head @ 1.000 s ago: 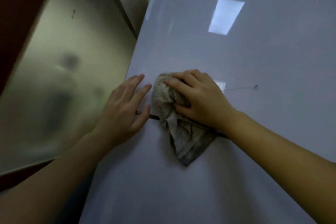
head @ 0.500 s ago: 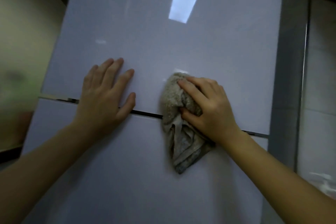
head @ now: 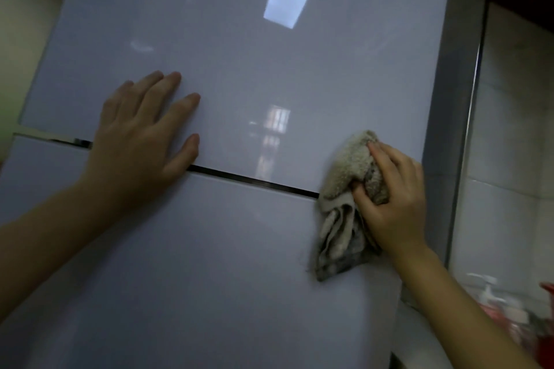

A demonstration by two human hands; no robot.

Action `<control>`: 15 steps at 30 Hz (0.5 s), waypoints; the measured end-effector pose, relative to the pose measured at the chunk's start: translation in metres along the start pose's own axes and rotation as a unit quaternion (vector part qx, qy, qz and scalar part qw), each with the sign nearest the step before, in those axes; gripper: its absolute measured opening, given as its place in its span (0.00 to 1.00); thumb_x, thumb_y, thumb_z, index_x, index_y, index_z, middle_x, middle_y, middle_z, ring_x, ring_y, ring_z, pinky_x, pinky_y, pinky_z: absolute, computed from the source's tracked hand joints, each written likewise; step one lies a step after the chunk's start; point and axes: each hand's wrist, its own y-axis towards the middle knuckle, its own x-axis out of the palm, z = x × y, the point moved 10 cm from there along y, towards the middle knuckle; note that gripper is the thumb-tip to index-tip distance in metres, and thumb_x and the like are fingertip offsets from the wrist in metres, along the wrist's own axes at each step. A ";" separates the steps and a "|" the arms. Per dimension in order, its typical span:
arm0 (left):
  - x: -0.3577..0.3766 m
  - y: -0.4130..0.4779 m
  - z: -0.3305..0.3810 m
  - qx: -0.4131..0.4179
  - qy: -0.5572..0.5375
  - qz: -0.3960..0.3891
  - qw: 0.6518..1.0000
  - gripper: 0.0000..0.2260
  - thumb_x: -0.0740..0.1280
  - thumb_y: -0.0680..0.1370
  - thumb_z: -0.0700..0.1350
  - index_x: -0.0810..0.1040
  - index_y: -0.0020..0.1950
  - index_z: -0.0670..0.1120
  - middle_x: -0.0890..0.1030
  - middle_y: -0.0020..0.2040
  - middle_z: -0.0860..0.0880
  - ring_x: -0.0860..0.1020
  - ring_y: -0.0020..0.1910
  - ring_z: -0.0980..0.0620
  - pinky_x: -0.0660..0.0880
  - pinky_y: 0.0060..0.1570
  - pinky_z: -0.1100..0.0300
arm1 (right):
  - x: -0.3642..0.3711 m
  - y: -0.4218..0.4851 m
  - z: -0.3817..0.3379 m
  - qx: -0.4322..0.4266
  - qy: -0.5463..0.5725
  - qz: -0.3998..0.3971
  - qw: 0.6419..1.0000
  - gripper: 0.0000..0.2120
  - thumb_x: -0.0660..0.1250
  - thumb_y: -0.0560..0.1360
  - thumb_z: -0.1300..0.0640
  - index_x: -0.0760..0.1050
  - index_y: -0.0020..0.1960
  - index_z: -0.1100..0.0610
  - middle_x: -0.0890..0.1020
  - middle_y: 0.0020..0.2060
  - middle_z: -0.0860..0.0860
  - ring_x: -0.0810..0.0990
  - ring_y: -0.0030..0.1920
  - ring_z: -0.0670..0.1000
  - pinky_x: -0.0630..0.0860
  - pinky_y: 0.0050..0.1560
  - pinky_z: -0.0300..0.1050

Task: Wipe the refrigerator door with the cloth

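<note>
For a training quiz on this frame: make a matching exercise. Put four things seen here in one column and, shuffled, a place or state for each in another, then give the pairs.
Things:
1. left hand
2. right hand
3. cloth
4. pump bottle

Places or states:
A. bunched up, lying across the dark gap between the door panels
B. flat on the refrigerator door, fingers straight
C. at the lower right, off to the side of the refrigerator
D. fingers curled, gripping fabric

Pairs: 1-B, 2-D, 3-A, 4-C.

right hand (head: 395,204) gripping cloth (head: 344,207), refrigerator door (head: 239,69)
</note>
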 end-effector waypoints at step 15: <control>0.001 0.002 0.003 -0.039 -0.023 -0.006 0.999 0.27 0.58 0.79 0.55 0.69 0.75 0.44 0.67 0.77 0.38 0.64 0.76 0.35 0.60 0.73 0.39 | -0.016 -0.016 0.034 0.063 0.002 -0.002 0.998 0.28 0.68 0.76 0.51 0.72 0.74 0.56 0.75 0.68 0.55 0.72 0.67 0.57 0.72 0.70 0.57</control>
